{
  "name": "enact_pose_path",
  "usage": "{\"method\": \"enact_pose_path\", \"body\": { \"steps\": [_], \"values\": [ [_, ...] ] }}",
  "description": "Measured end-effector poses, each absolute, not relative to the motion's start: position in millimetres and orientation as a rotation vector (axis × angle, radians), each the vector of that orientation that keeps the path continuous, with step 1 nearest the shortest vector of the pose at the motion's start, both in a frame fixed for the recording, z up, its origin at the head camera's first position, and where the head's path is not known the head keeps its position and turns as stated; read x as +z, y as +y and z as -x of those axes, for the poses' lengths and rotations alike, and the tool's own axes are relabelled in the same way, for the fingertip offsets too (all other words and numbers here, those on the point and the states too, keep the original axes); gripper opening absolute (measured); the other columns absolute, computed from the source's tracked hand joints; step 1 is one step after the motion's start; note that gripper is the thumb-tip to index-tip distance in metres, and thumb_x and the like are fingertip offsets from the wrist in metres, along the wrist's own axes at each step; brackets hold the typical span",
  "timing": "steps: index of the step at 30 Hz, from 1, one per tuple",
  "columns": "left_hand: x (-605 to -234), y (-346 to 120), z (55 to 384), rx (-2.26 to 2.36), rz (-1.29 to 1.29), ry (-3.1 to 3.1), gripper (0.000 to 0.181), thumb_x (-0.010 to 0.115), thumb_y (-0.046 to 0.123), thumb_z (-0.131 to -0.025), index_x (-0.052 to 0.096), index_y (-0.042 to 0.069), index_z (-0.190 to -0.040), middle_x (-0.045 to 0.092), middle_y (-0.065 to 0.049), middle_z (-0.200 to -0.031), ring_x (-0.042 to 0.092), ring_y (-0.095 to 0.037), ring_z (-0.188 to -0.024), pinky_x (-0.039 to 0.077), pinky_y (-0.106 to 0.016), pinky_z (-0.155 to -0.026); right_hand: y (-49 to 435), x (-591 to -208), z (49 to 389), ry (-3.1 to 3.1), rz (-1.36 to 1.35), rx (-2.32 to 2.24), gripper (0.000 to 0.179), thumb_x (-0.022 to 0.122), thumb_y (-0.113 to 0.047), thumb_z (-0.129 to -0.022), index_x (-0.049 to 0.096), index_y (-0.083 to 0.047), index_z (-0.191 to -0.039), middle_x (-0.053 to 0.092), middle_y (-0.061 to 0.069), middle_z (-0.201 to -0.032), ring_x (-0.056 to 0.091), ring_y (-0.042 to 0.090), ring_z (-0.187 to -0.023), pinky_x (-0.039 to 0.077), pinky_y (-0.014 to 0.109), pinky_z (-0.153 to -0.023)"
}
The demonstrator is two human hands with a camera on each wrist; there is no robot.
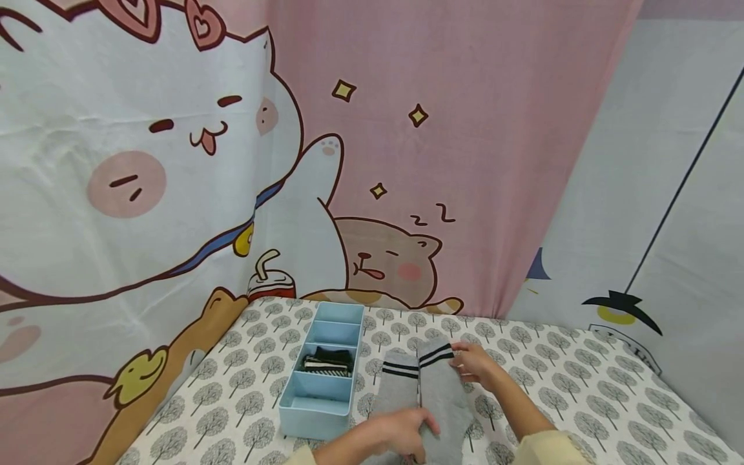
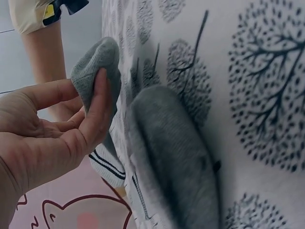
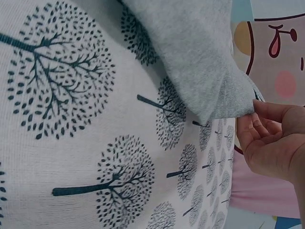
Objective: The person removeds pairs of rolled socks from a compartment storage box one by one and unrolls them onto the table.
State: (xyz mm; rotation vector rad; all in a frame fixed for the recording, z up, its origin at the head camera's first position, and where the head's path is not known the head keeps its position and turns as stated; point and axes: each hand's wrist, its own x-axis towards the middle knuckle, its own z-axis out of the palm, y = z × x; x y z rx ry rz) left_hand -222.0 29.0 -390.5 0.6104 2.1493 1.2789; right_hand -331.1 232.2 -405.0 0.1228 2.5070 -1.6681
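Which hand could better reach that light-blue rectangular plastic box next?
Probably the left hand: it's nearer the box; the right hand is farther away, though both pinch the grey, black-striped knitted sock.

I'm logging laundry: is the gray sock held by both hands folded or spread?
Spread lengthwise. The gray sock reaches from the right hand, at its striped cuff, to the left hand, pinching its opposite end.

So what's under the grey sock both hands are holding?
Tree-printed cloth shows around and below the grey sock, pinched by the left hand and right hand. The patch right beneath its middle is covered, so I can't tell if anything's hidden there.
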Motion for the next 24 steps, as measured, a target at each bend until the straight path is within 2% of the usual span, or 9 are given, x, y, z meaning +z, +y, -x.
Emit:
{"method": "enact_pose_path", "body": {
  "steps": [3, 9, 15, 20, 24],
  "values": [
    [-395, 31, 222, 1.248, -0.627, 2.127, 0.034, 0.048, -0.021, -0.059, 0.049, 0.005, -0.080, 0.042, -0.006, -0.073, 0.038, -0.014, -0.047, 0.035, -0.024, -0.043, 236, -409, 330, 2.497, -0.148, -1.667, 0.041, 0.051, -0.003, -0.078, 0.039, 0.004, -0.116, 0.053, 0.011, -0.090, 0.052, 0.020, -0.071, 0.043, 0.034, -0.060],
    [-400, 31, 223, 1.187, -0.600, 2.129, 0.032, 0.048, -0.018, -0.063, 0.051, 0.006, -0.083, 0.042, -0.006, -0.079, 0.038, -0.017, -0.070, 0.034, -0.027, -0.063, 239, -422, 332, 2.478, -0.201, -1.714, 0.039, 0.053, -0.001, -0.075, 0.044, 0.002, -0.113, 0.057, 0.005, -0.077, 0.051, 0.015, -0.057, 0.044, 0.033, -0.053],
    [-405, 27, 218, 1.131, -0.670, 2.215, 0.034, 0.045, -0.018, -0.059, 0.053, 0.008, -0.080, 0.043, -0.004, -0.075, 0.037, -0.015, -0.065, 0.033, -0.024, -0.060, 238, -433, 332, 2.475, -0.216, -1.742, 0.035, 0.051, 0.002, -0.074, 0.046, 0.003, -0.109, 0.057, 0.003, -0.072, 0.047, 0.011, -0.049, 0.043, 0.030, -0.049],
    [-412, 25, 221, 1.097, -0.796, 2.221, 0.024, 0.052, -0.012, -0.064, 0.053, 0.004, -0.082, 0.043, -0.002, -0.072, 0.036, -0.009, -0.062, 0.033, -0.019, -0.060, 240, -440, 331, 2.444, -0.217, -1.702, 0.035, 0.052, 0.003, -0.074, 0.043, 0.009, -0.107, 0.058, 0.009, -0.079, 0.054, 0.016, -0.061, 0.045, 0.032, -0.053],
    [-414, 25, 223, 1.075, -0.837, 2.207, 0.020, 0.054, -0.008, -0.066, 0.053, 0.003, -0.082, 0.043, -0.001, -0.069, 0.036, -0.008, -0.059, 0.033, -0.017, -0.057, 247, -437, 326, 2.340, -0.141, -1.608, 0.039, 0.054, -0.013, -0.078, 0.042, 0.012, -0.104, 0.057, 0.015, -0.084, 0.057, 0.023, -0.072, 0.045, 0.035, -0.061]
  ]
}}
